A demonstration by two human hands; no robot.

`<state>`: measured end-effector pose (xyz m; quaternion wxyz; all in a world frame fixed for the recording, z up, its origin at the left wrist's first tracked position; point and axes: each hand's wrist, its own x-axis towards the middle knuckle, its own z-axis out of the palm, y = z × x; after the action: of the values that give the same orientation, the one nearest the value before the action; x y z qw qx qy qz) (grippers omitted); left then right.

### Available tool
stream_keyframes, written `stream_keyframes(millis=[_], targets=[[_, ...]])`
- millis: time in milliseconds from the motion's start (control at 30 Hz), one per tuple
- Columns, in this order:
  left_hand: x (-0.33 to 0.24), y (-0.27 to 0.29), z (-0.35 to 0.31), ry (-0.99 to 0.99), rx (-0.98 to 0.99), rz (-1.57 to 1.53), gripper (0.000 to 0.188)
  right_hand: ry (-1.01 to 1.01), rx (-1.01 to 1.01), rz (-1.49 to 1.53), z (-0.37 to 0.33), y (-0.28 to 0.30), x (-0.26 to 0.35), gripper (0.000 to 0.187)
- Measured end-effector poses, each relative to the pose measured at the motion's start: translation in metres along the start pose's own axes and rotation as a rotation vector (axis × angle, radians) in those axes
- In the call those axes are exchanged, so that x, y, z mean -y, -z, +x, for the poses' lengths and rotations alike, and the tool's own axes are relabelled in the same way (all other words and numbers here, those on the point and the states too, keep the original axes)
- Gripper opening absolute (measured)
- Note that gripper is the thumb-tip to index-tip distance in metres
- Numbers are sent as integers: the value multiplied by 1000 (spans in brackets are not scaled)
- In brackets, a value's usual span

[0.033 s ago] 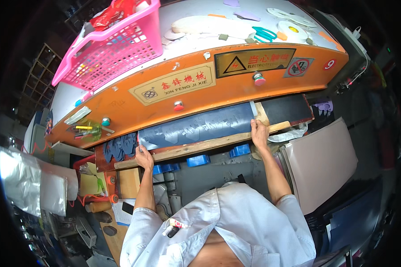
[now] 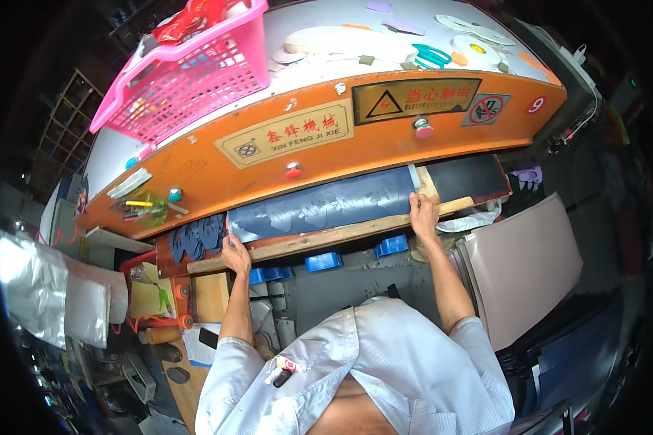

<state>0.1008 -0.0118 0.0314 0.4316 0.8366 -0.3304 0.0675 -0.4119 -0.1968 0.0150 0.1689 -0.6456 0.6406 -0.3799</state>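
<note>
A dark blue sheet [image 2: 268, 210] with several cut outlines across its middle lies on the low bed under the orange machine front. My left hand [image 2: 236, 255] is closed on its near left corner, fingers curled at the edge. At the near right end, my right hand [image 2: 423, 214] pinches the sheet's other corner. Along the front of the bed, between the hands, runs a wooden strip [image 2: 319, 238]. Dark blue cut pieces [image 2: 199, 238] are heaped just left of the sheet. A tan piece [image 2: 429, 187] stands beyond my right hand.
The orange machine [image 2: 174, 163] with push buttons overhangs the bed. On its top are a pink basket [image 2: 196, 87] and teal-handled scissors [image 2: 433, 56]. Large pinkish sheets [image 2: 522, 268] are stacked at the right. Blue blocks [image 2: 323, 262] sit below the bed; a phone [image 2: 208, 338] lies lower left.
The machine and basket appear slightly further right in the picture. Both hands keep their hold on the sheet's corners.
</note>
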Motion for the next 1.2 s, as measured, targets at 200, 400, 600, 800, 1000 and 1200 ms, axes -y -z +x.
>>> stream_keyframes(millis=[200, 400, 600, 800, 1000, 1200], targets=[[13, 14, -12, 0, 94, -57, 40, 42, 53, 8, -15, 3, -14, 48], [33, 46, -78, 83, 55, -26, 36, -141, 22, 32, -79, 41, -9, 39], [47, 93, -150, 99, -11, 20, 31, 260, 33, -10, -80, 19, 82, 77], [60, 137, -205, 184, 24, -49, 34, 234, 407, -76, -87, -20, 133, 81], [87, 164, -231, 445, 65, -51, 36, -315, 588, 465, -55, 45, 90, 74], [80, 162, -224, 440, 81, -20, 35, 180, 433, -52, -61, 49, 71, 78]])
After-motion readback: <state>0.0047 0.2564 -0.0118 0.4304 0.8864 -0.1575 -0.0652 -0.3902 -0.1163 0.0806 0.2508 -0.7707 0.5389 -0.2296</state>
